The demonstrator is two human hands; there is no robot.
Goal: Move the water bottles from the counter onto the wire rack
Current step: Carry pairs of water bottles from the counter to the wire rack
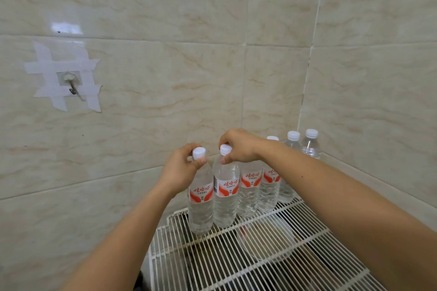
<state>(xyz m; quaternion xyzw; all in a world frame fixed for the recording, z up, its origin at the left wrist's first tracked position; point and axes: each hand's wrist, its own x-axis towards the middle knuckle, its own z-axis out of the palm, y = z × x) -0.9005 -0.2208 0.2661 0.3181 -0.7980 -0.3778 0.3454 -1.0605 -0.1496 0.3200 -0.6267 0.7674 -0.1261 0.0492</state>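
Observation:
Several clear water bottles with white caps and red-and-white labels stand upright in a row on the white wire rack (260,255), along the tiled wall. My left hand (181,170) grips the neck of the leftmost bottle (201,203), just under its cap. My right hand (238,146) pinches the neck of the second bottle (225,196), fingers curled over its cap. Both bottles rest with their bases on the rack wires. More bottles (250,186) stand behind my right forearm, toward the corner.
Beige tiled walls meet in a corner at the right behind the bottles. A metal hook (72,87) taped to the wall sits at the left. Through the rack wires a round clear container (267,241) shows below. The counter is out of view.

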